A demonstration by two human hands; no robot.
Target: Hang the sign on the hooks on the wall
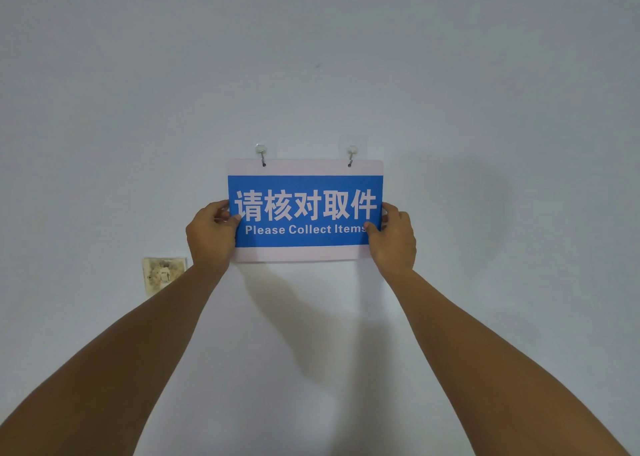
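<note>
A grimy wall socket sits low left of the blue sign, which hangs from two hooks (clear adhesive ones). Left hand and right hand fingers pinch its side edges; bare wall all round.

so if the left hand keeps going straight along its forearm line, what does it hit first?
The left hand already grips the sign at its left edge. It points up and into the wall, so likely the sign, then the wall behind it. Depth from this view is unclear.
</note>
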